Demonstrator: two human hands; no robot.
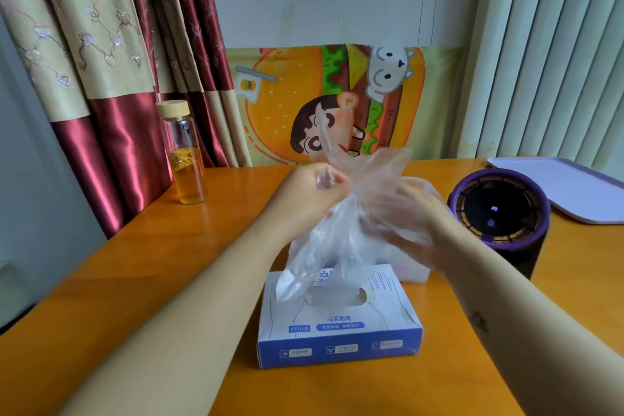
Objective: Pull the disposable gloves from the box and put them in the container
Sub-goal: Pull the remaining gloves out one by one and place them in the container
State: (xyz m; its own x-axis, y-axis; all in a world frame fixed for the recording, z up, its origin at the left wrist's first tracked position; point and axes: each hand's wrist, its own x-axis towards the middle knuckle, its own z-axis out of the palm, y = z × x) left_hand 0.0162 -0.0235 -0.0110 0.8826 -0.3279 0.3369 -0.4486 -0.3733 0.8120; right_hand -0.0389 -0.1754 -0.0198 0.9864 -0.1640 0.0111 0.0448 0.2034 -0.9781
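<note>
The orange counter carries everything. The blue-and-white box sits nearest the person, its top slot torn open. Touching its far side is the container, a pale translucent tub, mostly hidden by the hands and the film.

A loose bunch of clear gloves hangs in the air above both. Its lower end trails down toward the slot, and whether it has fully left the box cannot be told.

The left hand grips the top of the bunch, with its fingers curled round the gathered film. The right hand is blurred. Its fingers look stretched and spread against the film from the right side, and no pinch shows.

The step in hand looks like the end of the pull, with the bunch being gathered before the drop. The next move probably calls for lifting until the tail clears the slot. The bunch would then be carried a little farther back over the container and pressed down inside. The film is light and billowy, so it may spring out or drape over the rim. The right hand could tuck it in while the left lets go.
</note>
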